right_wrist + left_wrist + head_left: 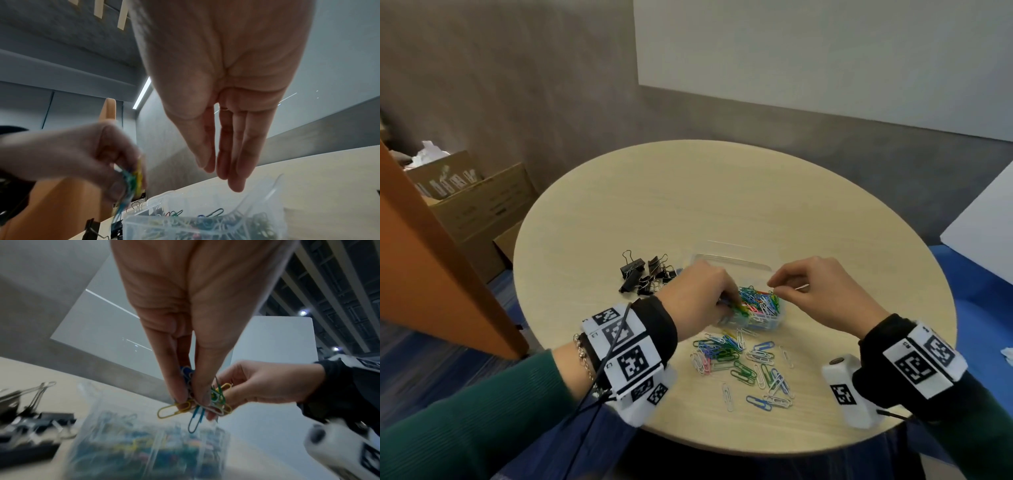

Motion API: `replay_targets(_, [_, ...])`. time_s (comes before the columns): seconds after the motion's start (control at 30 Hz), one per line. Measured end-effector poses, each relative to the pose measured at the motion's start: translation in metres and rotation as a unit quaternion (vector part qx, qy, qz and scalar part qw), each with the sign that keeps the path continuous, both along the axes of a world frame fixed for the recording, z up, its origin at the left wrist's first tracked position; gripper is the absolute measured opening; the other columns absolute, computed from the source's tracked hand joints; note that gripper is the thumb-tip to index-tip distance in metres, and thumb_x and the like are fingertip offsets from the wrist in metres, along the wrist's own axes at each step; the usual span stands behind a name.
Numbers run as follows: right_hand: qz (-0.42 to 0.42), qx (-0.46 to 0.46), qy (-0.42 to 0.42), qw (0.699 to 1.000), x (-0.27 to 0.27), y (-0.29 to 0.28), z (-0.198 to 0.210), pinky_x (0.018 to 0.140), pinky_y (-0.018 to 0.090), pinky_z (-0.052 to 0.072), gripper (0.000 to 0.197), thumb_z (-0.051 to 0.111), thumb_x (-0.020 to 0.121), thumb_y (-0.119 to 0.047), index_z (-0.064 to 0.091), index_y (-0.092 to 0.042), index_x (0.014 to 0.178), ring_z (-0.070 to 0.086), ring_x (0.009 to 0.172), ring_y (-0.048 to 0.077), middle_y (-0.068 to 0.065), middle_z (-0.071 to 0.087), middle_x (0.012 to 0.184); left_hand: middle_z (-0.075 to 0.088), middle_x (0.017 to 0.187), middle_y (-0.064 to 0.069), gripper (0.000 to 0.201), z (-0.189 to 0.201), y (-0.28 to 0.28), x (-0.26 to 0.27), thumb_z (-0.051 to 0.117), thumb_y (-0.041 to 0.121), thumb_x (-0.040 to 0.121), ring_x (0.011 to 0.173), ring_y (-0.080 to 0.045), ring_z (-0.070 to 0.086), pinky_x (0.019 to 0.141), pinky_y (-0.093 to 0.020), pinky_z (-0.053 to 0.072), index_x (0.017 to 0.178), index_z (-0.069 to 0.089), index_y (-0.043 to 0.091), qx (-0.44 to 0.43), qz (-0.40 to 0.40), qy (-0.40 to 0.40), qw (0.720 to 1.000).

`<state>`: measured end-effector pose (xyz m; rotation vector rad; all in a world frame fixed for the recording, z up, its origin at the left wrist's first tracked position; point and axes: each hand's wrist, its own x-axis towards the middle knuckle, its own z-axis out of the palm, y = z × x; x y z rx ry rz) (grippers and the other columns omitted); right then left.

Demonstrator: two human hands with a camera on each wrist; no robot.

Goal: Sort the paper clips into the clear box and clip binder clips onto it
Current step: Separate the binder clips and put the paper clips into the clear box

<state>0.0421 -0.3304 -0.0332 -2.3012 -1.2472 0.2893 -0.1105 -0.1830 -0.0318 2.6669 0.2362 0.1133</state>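
Binder clips [645,274]: black pile on the tabletop [688,205], just left of the clear box, none on it yet. We'd judge them stiff and springy: squeeze both wire handles to open the mouth, seat it over the box wall, keep fingers clear of the snap. Handles look tangled, so we'd expect to pull one free before lifting.

Left hand [702,291]: fingertips down over the near-left end of the box. In the left wrist view its grip is pinching a small bunch of paper clips, with a yellow one [174,408] and a blue one [196,420] dangling below the fingertips [180,395]. Dangling clips look hooked on, not held, so we'd judge they could drop outside the wall.

Clear box [756,317]: thin transparent plastic on the tabletop between the hands, already well filled with coloured clips, lid [732,263] hinged open behind. Looks light and flexy. We'd expect it to skid or tip under a sideways push, so steady it by a wall when clipping.

Loose paper clips [743,363]: scattered on the tabletop just near of the box, some interlocked. Light, thin, slick coated wire lying flat; hard to pinch singly. We'd rake several together and take a bunch, or slide one to get a nail under it.

Right hand [822,291]: over the right end of the box. Right wrist view shows fingers [236,162] straight and together, pointing down, nothing between them. Head view hints at a thumb-finger pinch, but we see no clip in it.
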Motion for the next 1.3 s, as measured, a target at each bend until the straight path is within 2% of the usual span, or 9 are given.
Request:
replay_targets(0.2, [0.005,-0.008,0.0,1.0,-0.002,0.002,-0.001,0.075,0.022,0.053,0.008,0.068,0.086,-0.024,0.075,-0.023,0.089,0.066,0.079,0.003,-0.006,0.073,0.084,0.075,0.096,-0.004,0.018,0.02,0.012,0.023,0.071,0.017,0.084,0.086,-0.015,0.066,0.08,-0.021,0.049,0.101,0.075,0.015,0.007,0.04,-0.063,0.997])
replay_targets(0.37, [0.005,-0.01,-0.005,1.0,-0.002,0.001,-0.002,0.077,0.024,0.055,0.009,0.067,0.086,-0.026,0.075,-0.023,0.089,0.067,0.079,0.003,-0.006,0.074,0.084,0.074,0.1,-0.007,0.019,0.007,0.014,0.033,0.068,0.014,0.085,0.09,-0.019,0.067,0.086,-0.027,0.052,0.104,0.074,0.013,0.009,0.047,-0.03,0.998])
replay_targets(0.5, [0.019,-0.017,0.004,1.0,-0.007,0.001,-0.002,0.074,0.018,0.053,0.01,0.065,0.087,-0.026,0.074,-0.024,0.088,0.066,0.08,0.002,-0.008,0.073,0.084,0.072,0.106,-0.012,0.025,-0.01,0.016,0.035,0.055,0.007,0.094,0.094,-0.026,0.066,0.086,-0.031,0.052,0.114,0.069,0.01,0.013,0.045,0.031,0.998])
replay_targets(0.67, [0.035,-0.024,0.007,0.999,-0.007,0.002,-0.001,0.071,0.011,0.048,0.013,0.062,0.09,-0.028,0.075,-0.023,0.092,0.065,0.084,0.001,-0.009,0.072,0.088,0.061,0.129,-0.01,0.055,-0.012,0.02,0.032,0.039,-0.014,0.089,0.119,-0.023,0.057,0.101,-0.031,0.045,0.136,0.052,0.012,0.012,0.02,0.072,0.997])
replay_targets(0.8, [0.061,-0.024,0.001,0.998,-0.008,0.003,-0.003,0.077,0.018,0.054,0.013,0.06,0.091,-0.025,0.072,-0.024,0.096,0.065,0.088,0.001,-0.01,0.072,0.092,0.051,0.14,-0.009,0.068,-0.009,0.022,0.028,0.037,-0.02,0.083,0.13,-0.023,0.046,0.107,-0.034,0.038,0.142,0.041,0.013,0.02,-0.008,0.076,0.997])
replay_targets(0.93, [0.104,-0.039,-0.029,0.993,-0.011,0.005,-0.006,0.091,0.027,0.051,0.023,0.057,0.093,-0.028,0.067,-0.024,0.113,0.06,0.1,0.002,-0.009,0.067,0.109,0.044,0.14,-0.004,0.064,-0.008,0.02,0.025,0.038,-0.017,0.084,0.126,-0.023,0.045,0.101,-0.031,0.039,0.139,0.044,0.016,0.021,-0.014,0.052,0.998])
replay_targets(1.07, [0.174,-0.139,-0.06,0.973,-0.016,0.007,-0.01,0.101,0.027,0.04,0.039,0.049,0.096,-0.036,0.054,-0.023,0.132,0.051,0.119,0.01,-0.007,0.055,0.133,0.054,0.131,-0.003,0.043,-0.008,0.019,0.025,0.039,-0.004,0.092,0.121,-0.021,0.05,0.1,-0.034,0.042,0.128,0.056,0.015,0.053,-0.04,0.075,0.995])
replay_targets(1.17, [0.152,-0.166,-0.099,0.969,-0.018,0.006,-0.008,0.1,0.037,0.043,0.037,0.046,0.097,-0.038,0.06,-0.019,0.126,0.054,0.117,0.017,-0.002,0.057,0.131,0.062,0.122,-0.008,0.033,-0.013,0.02,0.02,0.039,0.011,0.097,0.114,-0.025,0.056,0.096,-0.038,0.045,0.122,0.06,0.013,0.08,-0.065,0.139,0.985])
replay_targets(1.3, [0.123,-0.099,-0.117,0.98,-0.018,-0.002,0.008,0.096,0.033,0.043,0.034,0.049,0.096,-0.039,0.061,-0.022,0.122,0.054,0.111,0.013,-0.006,0.06,0.12,0.056,0.128,-0.001,0.032,-0.01,0.022,0.006,0.041,0.02,0.099,0.117,-0.021,0.052,0.097,-0.04,0.044,0.128,0.055,0.018,0.122,-0.055,0.061,0.989])
